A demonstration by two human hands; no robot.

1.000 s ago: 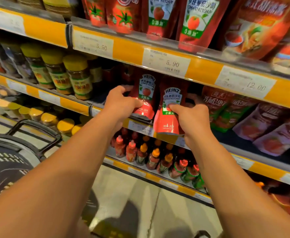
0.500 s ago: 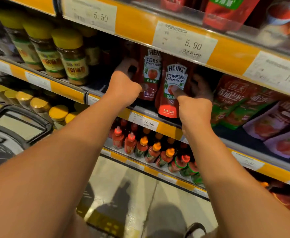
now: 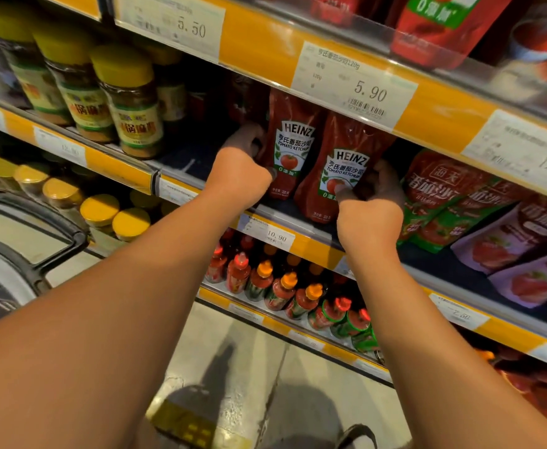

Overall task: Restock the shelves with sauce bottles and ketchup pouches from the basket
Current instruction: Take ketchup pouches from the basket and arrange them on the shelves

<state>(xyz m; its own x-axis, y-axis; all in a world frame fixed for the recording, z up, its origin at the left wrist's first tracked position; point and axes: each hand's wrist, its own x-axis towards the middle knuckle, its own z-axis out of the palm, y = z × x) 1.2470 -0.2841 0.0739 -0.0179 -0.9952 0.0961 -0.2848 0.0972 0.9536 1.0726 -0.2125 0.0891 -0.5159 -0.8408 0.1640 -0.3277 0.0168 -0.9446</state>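
Ketchup pouches are what both hands are busy with, up on the middle shelf (image 3: 301, 222) of a big store rack. This shelf is the biggest thing that matters: it has a yellow front edge with price tags, and a darker space behind where things stand.

Next in size are the two arms reaching up to it. The left hand (image 3: 241, 171) holds the left pouch (image 3: 293, 150) by its left side. Its fingers curl round behind the pouch, in the shadow, so I cannot tell just how they lie. The right hand (image 3: 370, 205) holds the right pouch (image 3: 343, 170). Its thumb presses on the front label, and its fingers bend round the right edge.

Both pouches are red with a tomato picture. They stand tall, long way up and down. The left one sits farther back on the shelf. The right one leans a bit and is close to the front edge, touching the left one's side.

I think the right pouch must be pushed back and stood straight, away from the hand. The right hand is nearer to do it.

Small squeeze bottles (image 3: 285, 290) stand on the shelf below. Jars with yellow lids (image 3: 132, 102) stand to the left.
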